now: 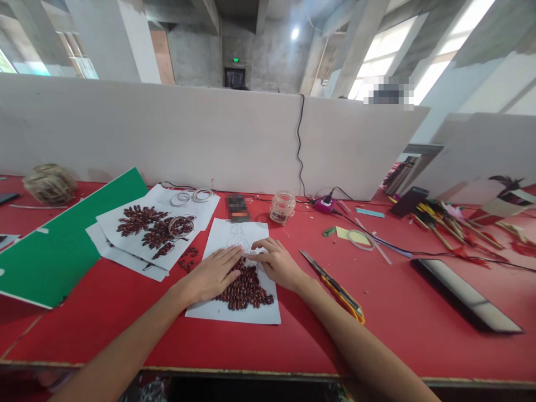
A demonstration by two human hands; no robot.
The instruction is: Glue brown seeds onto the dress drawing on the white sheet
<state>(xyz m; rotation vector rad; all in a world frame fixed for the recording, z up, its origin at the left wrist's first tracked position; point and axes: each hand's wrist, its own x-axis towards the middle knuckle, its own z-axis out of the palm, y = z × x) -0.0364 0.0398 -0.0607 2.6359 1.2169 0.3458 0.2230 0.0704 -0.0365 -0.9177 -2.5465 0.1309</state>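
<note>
A white sheet (251, 312) with a faint line drawing lies on the red table (377, 324) in front of me. A patch of dark brown seeds (247, 290) covers its lower half. My left hand (213, 273) lies flat on the sheet, fingers stretched over the upper edge of the seeds. My right hand (276, 262) rests beside it, fingers bent and pressed down on the paper just above the seeds. I cannot make out anything between its fingertips.
Left are more white sheets with seed piles (154, 226), a small ring dish of seeds (181, 225), a green board (54, 245) and a glass jar (49, 183). A small jar (282, 206), yellow utility knife (335, 286), cables, tape ring (360, 239) and black tablet (464, 295) lie right.
</note>
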